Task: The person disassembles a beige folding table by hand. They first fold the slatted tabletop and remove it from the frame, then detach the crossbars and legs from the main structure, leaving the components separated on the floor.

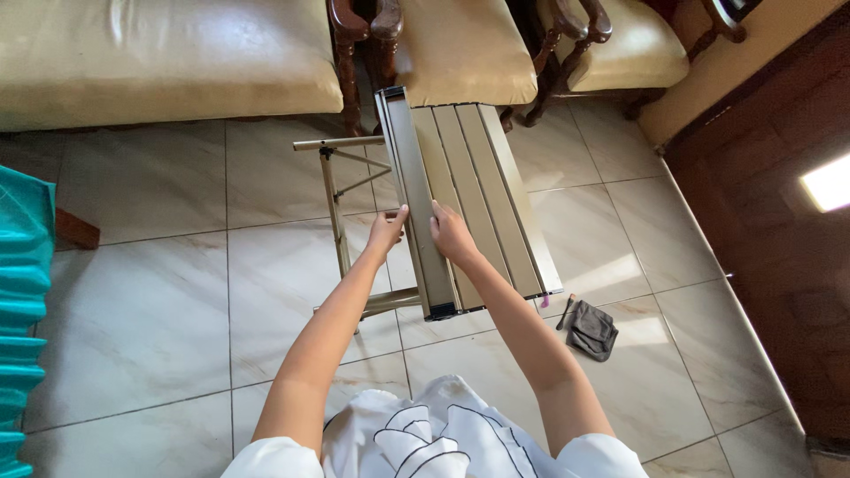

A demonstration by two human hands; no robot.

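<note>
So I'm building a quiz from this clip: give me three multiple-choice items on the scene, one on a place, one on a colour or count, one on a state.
1. Where does the grey pouch lie?
A. on the sofa
B. on the floor right of the table
C. on the slats

2. What colour are the floor tiles?
A. pale marbled white
B. black
C. red

3. What are the hands doing?
A. hanging free
B. both on the pouch
C. both on the table's leftmost slat

Key: 1 B, it lies on the tiles by the table's near right corner. 2 A, pale with faint veins. 3 C, left hand and right hand flank that slat.
</note>
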